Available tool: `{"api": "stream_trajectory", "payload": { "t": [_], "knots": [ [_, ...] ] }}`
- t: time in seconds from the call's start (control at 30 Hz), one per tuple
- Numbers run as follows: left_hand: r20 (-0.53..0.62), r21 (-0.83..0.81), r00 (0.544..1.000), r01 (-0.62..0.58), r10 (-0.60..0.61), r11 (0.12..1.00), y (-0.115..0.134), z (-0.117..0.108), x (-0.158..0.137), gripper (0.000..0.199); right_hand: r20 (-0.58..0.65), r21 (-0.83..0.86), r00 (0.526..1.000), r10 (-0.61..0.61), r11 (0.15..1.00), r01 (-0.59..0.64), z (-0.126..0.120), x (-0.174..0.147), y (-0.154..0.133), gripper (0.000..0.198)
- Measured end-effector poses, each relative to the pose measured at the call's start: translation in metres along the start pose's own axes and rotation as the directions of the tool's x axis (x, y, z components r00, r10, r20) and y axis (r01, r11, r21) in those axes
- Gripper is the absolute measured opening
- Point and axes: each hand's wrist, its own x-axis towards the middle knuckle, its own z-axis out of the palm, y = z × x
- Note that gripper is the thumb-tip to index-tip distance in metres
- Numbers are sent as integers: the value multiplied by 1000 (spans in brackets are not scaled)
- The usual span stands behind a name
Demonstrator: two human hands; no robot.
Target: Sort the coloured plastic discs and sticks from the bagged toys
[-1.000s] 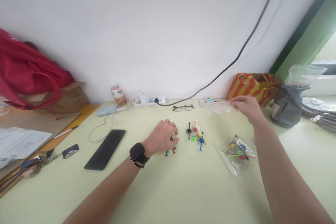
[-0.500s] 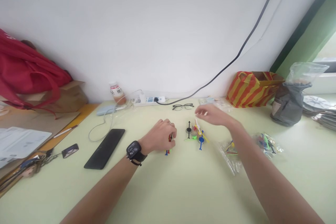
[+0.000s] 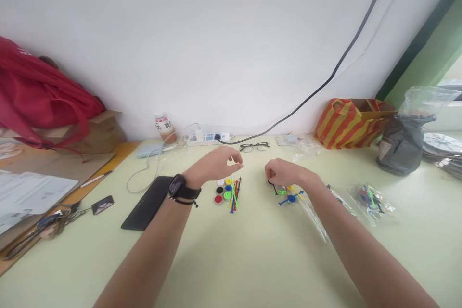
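Hands: two, left [image 3: 214,163] and right [image 3: 285,172]. Loose discs [image 3: 220,190]: six. Arrows [image 3: 235,197]: overlapping, count unclear. Spinners [image 3: 291,198]: likewise. Filled packets [image 3: 371,199]: two, one part-hidden. Bottle [image 3: 165,130]: one. Watch [image 3: 176,186]: one. Glasses [image 3: 254,147]: one pair. Pen [image 3: 96,179]: one. Striped bag [image 3: 346,125]: one. Red bag [image 3: 43,96]: one. Grey bag [image 3: 402,147]: one.

Discs [image 3: 227,188] left of arrows [image 3: 235,197] — glasses [image 3: 254,146] behind them

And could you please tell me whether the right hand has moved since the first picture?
Yes: judged against the striped bag, the right hand has moved left, away from it, and is now at the small black arrow.
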Motion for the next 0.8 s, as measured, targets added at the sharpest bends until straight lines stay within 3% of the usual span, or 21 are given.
{"api": "stream_trajectory", "payload": {
  "t": [0.17, 0.37, 0.53, 0.8],
  "knots": [
    [10, 48, 997, 81, -81, 996, -16, 18, 16, 26, -44, -20, 999, -2, 1000, 1, 8, 5, -1, 21],
    [126, 58, 984, 118, -124, 991, -34, 47, 14, 26, -57, -35, 998, -9, 999, 7, 14, 9, -1, 42],
    [164, 22, 981, 104, -107, 994, -36, 53, 17, 29, -37, -16, 999, -23, 1000, 23, 18, 12, -2, 53],
    [197, 9, 978, 64, -64, 998, -31, 53, 17, 23, -49, 32, 998, -48, 998, 49, 17, 10, -4, 50]
  ]
}}
